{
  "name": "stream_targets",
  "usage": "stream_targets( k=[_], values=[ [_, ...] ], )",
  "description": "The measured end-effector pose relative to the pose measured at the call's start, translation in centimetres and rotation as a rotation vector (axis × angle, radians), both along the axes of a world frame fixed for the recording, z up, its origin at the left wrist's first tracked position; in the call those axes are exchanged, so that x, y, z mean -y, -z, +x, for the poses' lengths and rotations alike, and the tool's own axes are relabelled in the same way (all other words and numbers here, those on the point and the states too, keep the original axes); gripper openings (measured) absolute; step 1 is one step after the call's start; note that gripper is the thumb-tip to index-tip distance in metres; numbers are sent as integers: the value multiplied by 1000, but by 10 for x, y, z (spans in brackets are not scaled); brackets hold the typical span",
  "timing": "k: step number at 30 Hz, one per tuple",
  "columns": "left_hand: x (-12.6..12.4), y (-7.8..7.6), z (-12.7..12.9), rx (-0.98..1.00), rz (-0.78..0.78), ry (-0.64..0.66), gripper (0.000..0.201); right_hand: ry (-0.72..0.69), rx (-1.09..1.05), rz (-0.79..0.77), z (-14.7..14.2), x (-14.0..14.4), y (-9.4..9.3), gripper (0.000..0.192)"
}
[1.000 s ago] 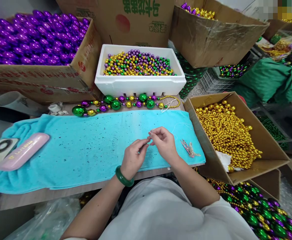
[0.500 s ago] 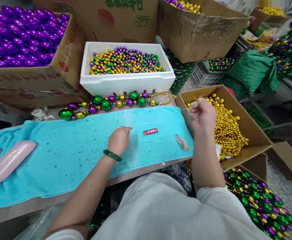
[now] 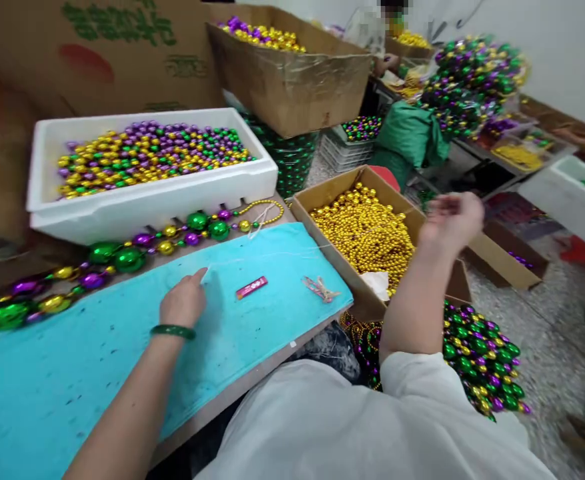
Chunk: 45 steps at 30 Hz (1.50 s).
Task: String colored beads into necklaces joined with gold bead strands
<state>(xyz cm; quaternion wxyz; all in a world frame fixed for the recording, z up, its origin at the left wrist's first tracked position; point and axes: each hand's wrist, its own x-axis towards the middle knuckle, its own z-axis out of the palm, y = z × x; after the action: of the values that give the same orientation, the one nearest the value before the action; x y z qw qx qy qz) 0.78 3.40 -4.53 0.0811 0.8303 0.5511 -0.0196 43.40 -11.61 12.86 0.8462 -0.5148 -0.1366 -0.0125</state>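
Note:
My left hand (image 3: pixel 184 304), with a green bangle (image 3: pixel 172 331) on the wrist, rests on the turquoise towel (image 3: pixel 87 380), fingertips pinched on one end of a thin white thread (image 3: pixel 272 255). The thread runs right across the towel toward my right hand (image 3: pixel 451 219), which is raised and blurred past the cardboard box of gold beads (image 3: pixel 322 230), fingers curled on the thread. A small red packet (image 3: pixel 252 287) and thread snips (image 3: pixel 319 289) lie on the towel between my hands.
A strand of large green, purple and gold beads (image 3: pixel 122 257) lies along the towel's far edge. Behind it stands a white foam box (image 3: pixel 147 203) of mixed beads. Bead strands are heaped on the floor (image 3: pixel 477 353). Another person works at the back (image 3: pixel 389 63).
My hands parted from the towel's middle. The right hand swung far right and up past the gold bead box, drawing thread out; the left stayed on the towel. My view turned right.

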Motion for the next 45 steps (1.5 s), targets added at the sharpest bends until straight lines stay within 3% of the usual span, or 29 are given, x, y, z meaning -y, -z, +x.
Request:
stream_targets(
  k=[2,5,8,10,13,16,20,24,27,31,35,40,45],
  values=[
    [-3,3,8,-28,6,66,57,-66,19,-31,-31,-23,15,15],
    [-1,4,21,-103,-10,147,62,-597,153,-278,-95,-58,44,4],
    [3,4,31,-198,-42,175,63,-879,364,-528,-150,-79,74,4],
    [5,4,33,-241,-48,200,62,-1033,632,-770,-169,-83,87,4],
    [3,6,32,-257,-26,237,61,-1113,1001,-1146,-169,-80,92,18],
    [-1,12,26,-229,9,249,60,-1028,1126,-1317,-145,-69,88,25],
    [-5,21,16,-133,44,272,59,-801,1046,-1297,-90,-46,90,29],
    [-11,23,8,-9,150,326,56,-500,820,-1489,-8,-14,99,25],
    [-19,10,20,80,264,393,54,-255,628,-1649,67,3,106,30],
    [-30,-26,77,245,372,524,46,-109,546,-1701,150,-12,119,37],
    [-39,-54,158,275,428,668,38,-151,628,-1686,186,-70,136,36],
    [-57,-56,256,236,329,804,35,-277,735,-1694,193,-146,164,58],
    [-81,-45,344,118,100,832,34,-382,753,-1744,203,-183,189,70]
  ],
)
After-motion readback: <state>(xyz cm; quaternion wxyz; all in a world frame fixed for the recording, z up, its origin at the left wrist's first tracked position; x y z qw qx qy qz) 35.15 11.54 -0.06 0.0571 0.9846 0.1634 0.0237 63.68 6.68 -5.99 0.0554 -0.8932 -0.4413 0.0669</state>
